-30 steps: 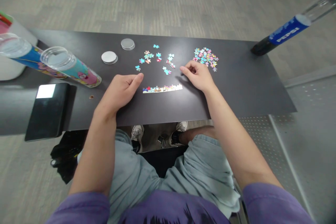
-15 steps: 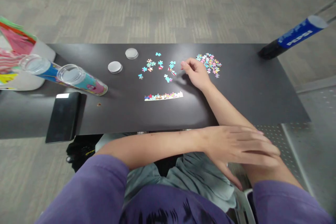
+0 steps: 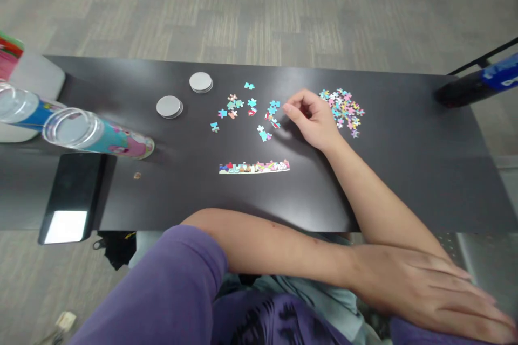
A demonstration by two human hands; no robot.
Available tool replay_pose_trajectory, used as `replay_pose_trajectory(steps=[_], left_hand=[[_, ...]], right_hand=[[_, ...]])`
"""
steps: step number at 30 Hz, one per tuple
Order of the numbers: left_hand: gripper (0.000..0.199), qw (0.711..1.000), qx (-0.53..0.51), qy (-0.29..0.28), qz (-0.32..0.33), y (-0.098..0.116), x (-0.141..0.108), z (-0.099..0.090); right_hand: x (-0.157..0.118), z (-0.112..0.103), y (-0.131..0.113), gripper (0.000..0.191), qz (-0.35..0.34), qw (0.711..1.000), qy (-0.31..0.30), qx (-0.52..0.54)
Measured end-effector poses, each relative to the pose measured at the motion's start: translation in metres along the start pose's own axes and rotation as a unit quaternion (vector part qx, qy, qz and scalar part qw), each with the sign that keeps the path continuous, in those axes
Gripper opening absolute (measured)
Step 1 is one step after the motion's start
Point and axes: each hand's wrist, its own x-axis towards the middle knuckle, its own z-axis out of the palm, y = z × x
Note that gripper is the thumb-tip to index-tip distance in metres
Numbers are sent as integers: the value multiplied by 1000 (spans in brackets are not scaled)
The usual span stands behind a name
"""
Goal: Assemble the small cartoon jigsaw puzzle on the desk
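Note:
My right hand [image 3: 312, 118] hovers over or rests on the black table, thumb and index finger pinched together. Whether anything small is between the fingertips is hidden. Just left of it lie small blue and red jigsaw pieces [image 3: 273, 108], with more loose pieces [image 3: 234, 103] scattered further left. A dense pile of jigsaw pieces [image 3: 343, 108] sits right behind the hand. Nearer to me is a joined strip of jigsaw pieces [image 3: 254, 167] with a straight lower edge. My left hand [image 3: 429, 288] lies flat across my right forearm near the elbow, fingers stretched out and holding nothing.
Two small stacks of white discs [image 3: 169, 107] lie left of the pieces. Clear-topped printed tubes [image 3: 109, 137], a white bin [image 3: 40, 73] and a black phone [image 3: 73, 191] occupy the left side. A dark blue cylinder [image 3: 465, 89] stands at the far right.
The view has tilted downward. My left hand has slid along the right forearm toward the elbow. My right hand stays beside the same pieces, still pinched.

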Motion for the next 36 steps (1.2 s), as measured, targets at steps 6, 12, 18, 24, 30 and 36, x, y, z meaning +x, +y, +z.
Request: replay_pose_trajectory(steps=[6, 12, 18, 24, 30, 36], left_hand=[[128, 943, 90, -264, 180, 28, -19, -17], [132, 840, 193, -451, -230, 63, -49, -33], [123, 818, 218, -425, -319, 58, -36, -23], [122, 751, 286, -570, -171, 56, -32, -23], [110, 609, 561, -558, 49, 56, -28, -20], [150, 776, 426, -310, 348, 24, -2, 0]], right_hand=[[-6, -6, 0, 45, -75, 987, -97, -100], [-15, -8, 6, 7, -161, 956, -147, -198], [-19, -16, 2, 11, -154, 944, -184, -226], [-22, -14, 6, 23, -158, 950, -145, -227], [-23, -11, 0, 34, -115, 952, -128, -252], [-24, -13, -5, 41, -115, 954, -141, -239]])
